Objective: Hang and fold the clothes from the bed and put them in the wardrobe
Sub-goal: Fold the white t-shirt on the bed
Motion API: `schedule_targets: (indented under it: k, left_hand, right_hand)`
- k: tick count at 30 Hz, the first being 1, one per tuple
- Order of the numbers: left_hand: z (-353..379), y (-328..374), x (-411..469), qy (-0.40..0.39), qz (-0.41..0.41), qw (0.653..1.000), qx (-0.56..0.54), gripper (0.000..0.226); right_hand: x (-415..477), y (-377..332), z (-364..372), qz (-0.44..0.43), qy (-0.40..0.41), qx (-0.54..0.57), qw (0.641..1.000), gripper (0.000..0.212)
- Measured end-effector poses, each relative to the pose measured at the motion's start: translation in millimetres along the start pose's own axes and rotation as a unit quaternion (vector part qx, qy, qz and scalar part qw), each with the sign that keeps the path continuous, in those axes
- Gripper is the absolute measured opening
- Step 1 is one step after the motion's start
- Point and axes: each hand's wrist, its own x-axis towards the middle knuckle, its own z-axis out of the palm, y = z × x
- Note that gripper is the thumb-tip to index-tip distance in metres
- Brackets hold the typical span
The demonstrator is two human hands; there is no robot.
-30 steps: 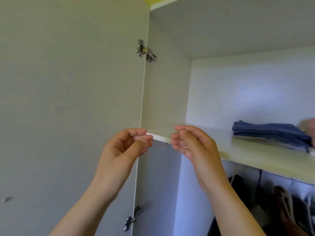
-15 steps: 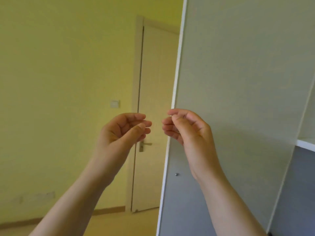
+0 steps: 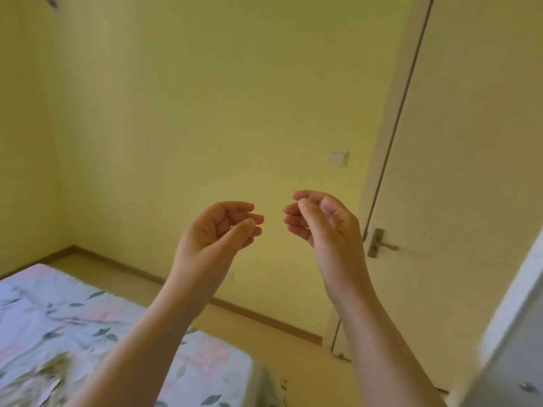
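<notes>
Fingers first: on the left hand (image 3: 214, 230) the fingers (image 3: 248, 207) are loosely curled, the thumb lying across their tips, the palm cupped and turned up, nothing in it. The right hand (image 3: 329, 224) is the same, its fingers (image 3: 293, 214) bent softly inward, the thumb laid along the forefinger, and it holds nothing either. The two hands hang in mid-air at the centre of the view, fingertips pointing at each other, near but apart. Both bare forearms run down to 6 o'clock.

Out at 8 o'clock is the bed (image 3: 58, 312), spread with a pale sheet printed with pink flowers and grey-green leaves. At its near corner, down at 7 o'clock, there is a pale blurred heap (image 3: 32, 386), and I cannot tell what it is.

At 4 o'clock a slice of the grey wardrobe door (image 3: 517, 356) with a white edge cuts in, a small metal knob (image 3: 528, 386) low on it. At 3 o'clock stands the cream room door (image 3: 470, 142) with its metal lever handle (image 3: 382, 245), just right of the right hand. A white light switch (image 3: 338, 158) sits on the yellow wall (image 3: 205, 98) at 1 o'clock. A brown skirting board (image 3: 264, 315) runs along the pale floor (image 3: 308, 368) below.
</notes>
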Motion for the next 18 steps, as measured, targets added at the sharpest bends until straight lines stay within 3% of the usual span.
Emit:
schedule_targets:
  k: [8, 18]
  left_hand:
    - [-80.7, -53.1, 49.7, 0.103, -0.027, 0.994, 0.037, 0.017]
    - [-151.7, -137.8, 116.1, 0.150, -0.099, 0.980, 0.082, 0.016]
  right_hand:
    - [59.6, 85.3, 69.0, 0.041, -0.068, 0.032, 0.996, 0.015]
    - [137.2, 193.1, 138.5, 0.094, -0.175, -0.016, 0.980, 0.014]
